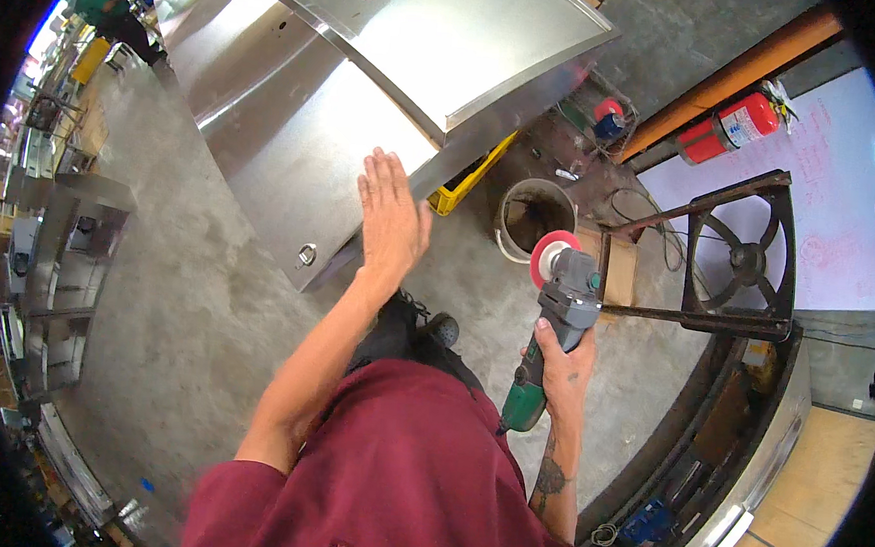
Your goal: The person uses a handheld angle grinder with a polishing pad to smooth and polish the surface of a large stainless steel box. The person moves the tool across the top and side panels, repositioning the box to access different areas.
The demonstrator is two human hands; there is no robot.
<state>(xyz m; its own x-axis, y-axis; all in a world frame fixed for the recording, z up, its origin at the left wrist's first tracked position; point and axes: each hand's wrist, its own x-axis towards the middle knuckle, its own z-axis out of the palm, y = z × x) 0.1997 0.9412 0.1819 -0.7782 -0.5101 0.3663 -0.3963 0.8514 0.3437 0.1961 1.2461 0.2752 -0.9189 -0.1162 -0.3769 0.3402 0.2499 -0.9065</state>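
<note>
My right hand (564, 367) is wrapped round the body of an angle grinder (560, 316), grey at the head and green at the tail. Its red-and-white disc (551, 257) points away from me, clear of the metal. My left hand (391, 221) is stretched flat with fingers extended, over the near right edge of a large shiny sheet-metal panel (275, 153). Whether the palm touches the metal I cannot tell. A small metal ring fitting (306, 254) sits near the panel's corner.
Beyond the grinder stand a bucket (517, 210) and a rusty metal stand (740, 322). A yellow crate (449, 199) is partly under the panel. At right are a red fire extinguisher (732, 129) and a whiteboard (843, 198). Another person (108, 13) is far left.
</note>
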